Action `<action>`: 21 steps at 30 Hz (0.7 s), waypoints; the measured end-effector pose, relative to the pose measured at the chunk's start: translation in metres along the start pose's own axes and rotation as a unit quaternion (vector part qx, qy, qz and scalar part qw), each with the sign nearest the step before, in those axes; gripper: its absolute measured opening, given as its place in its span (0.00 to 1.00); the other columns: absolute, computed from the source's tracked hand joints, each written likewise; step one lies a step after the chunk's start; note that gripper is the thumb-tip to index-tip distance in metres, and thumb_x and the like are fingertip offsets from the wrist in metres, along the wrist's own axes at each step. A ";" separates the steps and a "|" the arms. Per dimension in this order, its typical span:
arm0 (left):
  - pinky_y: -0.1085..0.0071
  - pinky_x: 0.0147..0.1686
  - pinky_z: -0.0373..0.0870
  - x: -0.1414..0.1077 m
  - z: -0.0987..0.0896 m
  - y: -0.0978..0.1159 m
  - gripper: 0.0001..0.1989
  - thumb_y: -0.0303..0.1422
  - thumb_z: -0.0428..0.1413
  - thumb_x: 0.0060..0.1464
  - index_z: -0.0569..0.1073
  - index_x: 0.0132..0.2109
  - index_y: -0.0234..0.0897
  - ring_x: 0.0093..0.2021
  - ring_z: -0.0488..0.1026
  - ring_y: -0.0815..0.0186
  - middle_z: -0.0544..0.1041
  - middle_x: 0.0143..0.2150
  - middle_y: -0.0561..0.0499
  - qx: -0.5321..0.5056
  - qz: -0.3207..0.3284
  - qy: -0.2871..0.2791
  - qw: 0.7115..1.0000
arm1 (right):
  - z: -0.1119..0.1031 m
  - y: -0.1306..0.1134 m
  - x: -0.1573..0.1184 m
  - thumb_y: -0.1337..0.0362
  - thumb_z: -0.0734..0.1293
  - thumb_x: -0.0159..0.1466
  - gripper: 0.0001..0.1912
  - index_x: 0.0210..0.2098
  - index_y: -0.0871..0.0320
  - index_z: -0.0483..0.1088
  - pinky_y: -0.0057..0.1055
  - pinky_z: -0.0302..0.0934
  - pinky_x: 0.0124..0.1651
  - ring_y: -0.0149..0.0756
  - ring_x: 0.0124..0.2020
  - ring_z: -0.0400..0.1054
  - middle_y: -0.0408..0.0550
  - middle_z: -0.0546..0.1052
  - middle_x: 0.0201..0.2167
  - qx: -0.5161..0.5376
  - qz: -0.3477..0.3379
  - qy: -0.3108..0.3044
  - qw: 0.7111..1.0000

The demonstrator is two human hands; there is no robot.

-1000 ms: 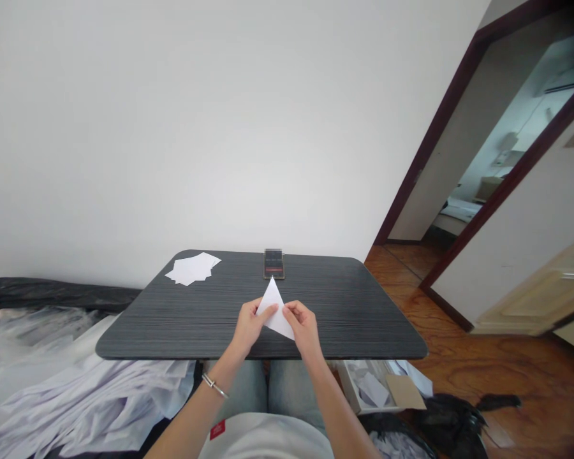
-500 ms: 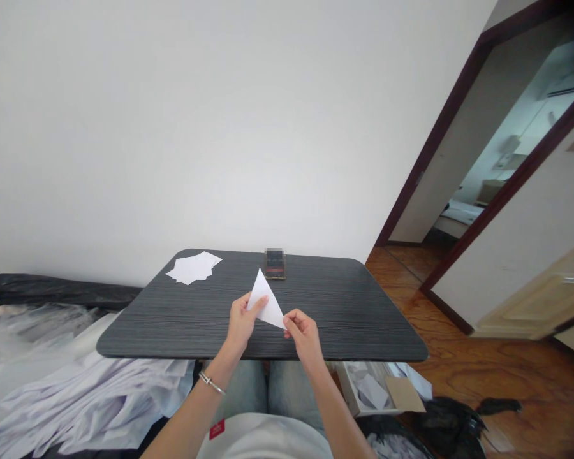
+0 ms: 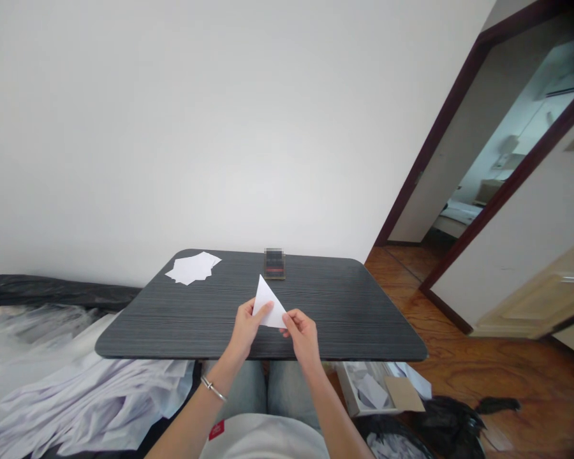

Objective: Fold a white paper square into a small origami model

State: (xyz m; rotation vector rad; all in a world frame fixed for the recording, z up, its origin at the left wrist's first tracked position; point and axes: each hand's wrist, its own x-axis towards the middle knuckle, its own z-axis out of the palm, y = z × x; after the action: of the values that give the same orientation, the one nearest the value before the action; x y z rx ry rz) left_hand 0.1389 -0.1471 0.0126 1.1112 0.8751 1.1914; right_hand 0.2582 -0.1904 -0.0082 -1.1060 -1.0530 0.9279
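Note:
A white triangle of folded paper (image 3: 270, 308) is held just above the dark table (image 3: 344, 306), its tip pointing up and away. My left hand (image 3: 249, 319) pinches its left side, thumb on top. At the paper's lower right corner, my right hand (image 3: 300, 326) grips the edge between thumb and fingers. A pile of white paper pieces (image 3: 192, 268) lies at the table's back left. Near the back edge stands a phone-like device (image 3: 274, 264), partly blurred out.
White sheets or cloth (image 3: 100, 405) heap at the lower left, beside clear plastic. Below the table's right side is an open box (image 3: 358, 392) with papers, near black bags (image 3: 444, 424) on the wooden floor. A white wall rises behind the table.
The paper has moved slightly down and right and turned a little. My left hand has shifted right with it, closer to my right hand, which has barely moved.

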 end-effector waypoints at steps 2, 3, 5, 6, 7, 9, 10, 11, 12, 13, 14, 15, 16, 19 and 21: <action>0.75 0.23 0.64 0.000 -0.003 0.000 0.13 0.35 0.61 0.37 0.73 0.29 0.29 0.22 0.69 0.68 0.75 0.25 0.49 0.007 -0.032 -0.037 0.999 | -0.001 -0.002 0.000 0.56 0.63 0.55 0.13 0.21 0.60 0.66 0.24 0.59 0.22 0.28 0.20 0.63 0.41 0.68 0.17 -0.013 -0.001 0.001 1.000; 0.74 0.23 0.64 0.001 -0.006 0.001 0.12 0.35 0.62 0.36 0.73 0.29 0.29 0.23 0.70 0.67 0.76 0.25 0.48 0.013 -0.047 -0.056 0.997 | -0.003 -0.003 0.000 0.57 0.64 0.54 0.13 0.21 0.60 0.66 0.24 0.60 0.22 0.28 0.19 0.62 0.41 0.67 0.16 -0.019 0.001 -0.006 1.000; 0.74 0.23 0.65 0.003 -0.013 0.004 0.12 0.34 0.62 0.35 0.74 0.29 0.29 0.24 0.71 0.65 0.77 0.26 0.46 0.034 -0.068 -0.085 0.994 | -0.006 -0.005 0.000 0.57 0.64 0.54 0.13 0.20 0.59 0.65 0.25 0.61 0.23 0.27 0.19 0.60 0.40 0.66 0.16 -0.032 0.003 -0.026 0.999; 0.73 0.24 0.65 0.004 -0.016 0.005 0.12 0.34 0.62 0.36 0.74 0.29 0.29 0.24 0.71 0.65 0.77 0.26 0.45 0.045 -0.072 -0.090 0.992 | -0.007 -0.007 -0.001 0.58 0.64 0.54 0.13 0.19 0.59 0.65 0.25 0.61 0.23 0.28 0.19 0.60 0.39 0.66 0.16 -0.042 0.003 -0.036 0.998; 0.72 0.24 0.65 0.004 -0.018 0.006 0.12 0.33 0.62 0.35 0.74 0.29 0.29 0.24 0.72 0.64 0.77 0.26 0.44 0.055 -0.076 -0.092 0.991 | -0.007 -0.009 -0.001 0.58 0.64 0.54 0.12 0.19 0.59 0.64 0.25 0.61 0.24 0.28 0.19 0.60 0.39 0.65 0.16 -0.052 0.000 -0.046 0.998; 0.72 0.25 0.66 0.005 -0.020 0.007 0.11 0.33 0.62 0.35 0.75 0.28 0.29 0.24 0.72 0.64 0.77 0.26 0.44 0.058 -0.078 -0.086 0.992 | -0.008 -0.013 -0.002 0.59 0.64 0.54 0.12 0.19 0.59 0.64 0.25 0.61 0.24 0.28 0.19 0.59 0.39 0.64 0.15 -0.069 -0.006 -0.063 0.996; 0.72 0.25 0.66 0.004 -0.020 0.007 0.11 0.32 0.62 0.35 0.75 0.28 0.29 0.24 0.72 0.64 0.77 0.25 0.45 0.052 -0.080 -0.083 0.992 | -0.007 -0.014 -0.002 0.59 0.63 0.54 0.12 0.19 0.59 0.65 0.25 0.61 0.24 0.28 0.20 0.59 0.39 0.64 0.15 -0.075 -0.009 -0.069 0.995; 0.72 0.25 0.66 0.004 -0.019 0.007 0.10 0.32 0.62 0.35 0.75 0.27 0.29 0.24 0.71 0.65 0.77 0.24 0.46 0.042 -0.082 -0.079 0.993 | -0.007 -0.016 -0.002 0.60 0.63 0.54 0.11 0.19 0.59 0.65 0.25 0.61 0.23 0.29 0.20 0.59 0.39 0.64 0.15 -0.077 -0.011 -0.073 0.994; 0.72 0.25 0.66 0.003 -0.018 0.006 0.10 0.31 0.62 0.35 0.75 0.27 0.29 0.24 0.71 0.65 0.76 0.24 0.46 0.029 -0.083 -0.073 0.993 | -0.006 -0.017 -0.002 0.60 0.63 0.54 0.11 0.19 0.59 0.65 0.25 0.61 0.23 0.29 0.20 0.59 0.39 0.64 0.16 -0.078 -0.012 -0.076 0.994; 0.73 0.25 0.65 0.002 -0.017 0.006 0.09 0.31 0.62 0.35 0.75 0.26 0.29 0.23 0.71 0.66 0.76 0.23 0.47 0.016 -0.083 -0.067 0.994 | -0.005 -0.018 -0.002 0.60 0.63 0.55 0.11 0.19 0.59 0.65 0.25 0.61 0.23 0.29 0.20 0.59 0.39 0.64 0.16 -0.079 -0.013 -0.078 0.994; 0.73 0.25 0.65 0.002 -0.015 0.005 0.09 0.31 0.62 0.35 0.74 0.26 0.29 0.23 0.71 0.66 0.76 0.23 0.47 0.004 -0.084 -0.060 0.995 | -0.005 -0.019 -0.002 0.60 0.63 0.55 0.11 0.19 0.59 0.65 0.25 0.61 0.23 0.29 0.20 0.59 0.39 0.64 0.16 -0.079 -0.013 -0.080 0.994; 0.74 0.25 0.65 0.001 -0.015 0.004 0.09 0.31 0.62 0.35 0.74 0.26 0.29 0.23 0.70 0.67 0.76 0.22 0.48 -0.007 -0.084 -0.053 0.995 | -0.004 -0.020 -0.002 0.60 0.63 0.55 0.12 0.19 0.59 0.64 0.25 0.61 0.23 0.29 0.20 0.59 0.39 0.64 0.16 -0.078 -0.013 -0.081 0.994; 0.74 0.24 0.65 0.001 -0.014 0.003 0.09 0.31 0.62 0.35 0.74 0.26 0.29 0.23 0.70 0.67 0.75 0.22 0.48 -0.016 -0.082 -0.049 0.995 | -0.004 -0.021 -0.003 0.59 0.63 0.55 0.12 0.19 0.59 0.64 0.25 0.61 0.23 0.29 0.20 0.59 0.39 0.64 0.16 -0.078 -0.013 -0.081 0.994; 0.75 0.23 0.64 0.002 -0.014 0.001 0.09 0.31 0.62 0.36 0.74 0.27 0.29 0.22 0.70 0.68 0.75 0.22 0.48 -0.036 -0.083 -0.053 0.994 | -0.003 -0.022 -0.003 0.59 0.63 0.55 0.12 0.19 0.59 0.65 0.25 0.61 0.24 0.28 0.19 0.59 0.39 0.64 0.15 -0.076 -0.014 -0.078 0.994; 0.76 0.22 0.64 0.002 -0.015 0.000 0.09 0.31 0.62 0.37 0.75 0.27 0.28 0.22 0.70 0.69 0.75 0.22 0.48 -0.043 -0.083 -0.056 0.994 | -0.003 -0.022 -0.003 0.59 0.63 0.55 0.12 0.19 0.59 0.64 0.25 0.62 0.24 0.28 0.20 0.59 0.39 0.64 0.16 -0.075 -0.014 -0.076 0.994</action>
State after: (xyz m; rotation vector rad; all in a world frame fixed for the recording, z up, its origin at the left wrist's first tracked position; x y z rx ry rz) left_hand 0.1250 -0.1418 0.0084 1.0057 0.8059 1.0108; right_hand 0.2615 -0.1986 0.0125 -1.1536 -1.2766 0.9331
